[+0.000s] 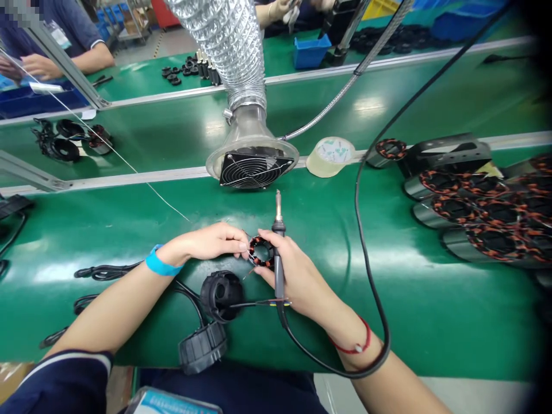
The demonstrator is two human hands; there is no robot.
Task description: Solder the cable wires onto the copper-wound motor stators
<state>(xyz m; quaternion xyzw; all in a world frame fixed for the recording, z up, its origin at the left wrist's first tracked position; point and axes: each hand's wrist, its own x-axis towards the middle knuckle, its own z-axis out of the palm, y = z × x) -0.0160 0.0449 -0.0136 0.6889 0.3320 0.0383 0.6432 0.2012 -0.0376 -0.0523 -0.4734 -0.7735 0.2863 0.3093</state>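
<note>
Bench (319,218) is spreading green beneath everything, and I am reading the clock from the ring between my hands. Duct (226,46) is hanging at twelve, with a fan (254,171) sitting at its mouth. Bigger stators (495,213) are standing grouped at three, well apart from my work. Nearer, a black housing (211,296) is lying between seven and eight, open, and a cap (202,348) is resting past it at seven. Tape (330,156) is sitting at one, beside the fan.

My right hand (297,267) is holding two things: the iron (279,227), its tip pointing to twelve, clear of the ring, and the ring (257,261) itself, steadied between thumb and fingers. My left hand (219,240) is pinching narrowly at the ring's nine o'clock edge; I can't tell whether I am gripping rim or wire.

As I judge it, I am standing partway. Orange windings are already circling the ring, and leads (254,303) are already coming out of the housing. What is lacking: the leads are ending near the iron's handle, apparently joined to nothing; the ring is sitting outside the housing; and a thin wire end (249,274) is sticking out loose at seven.
</note>
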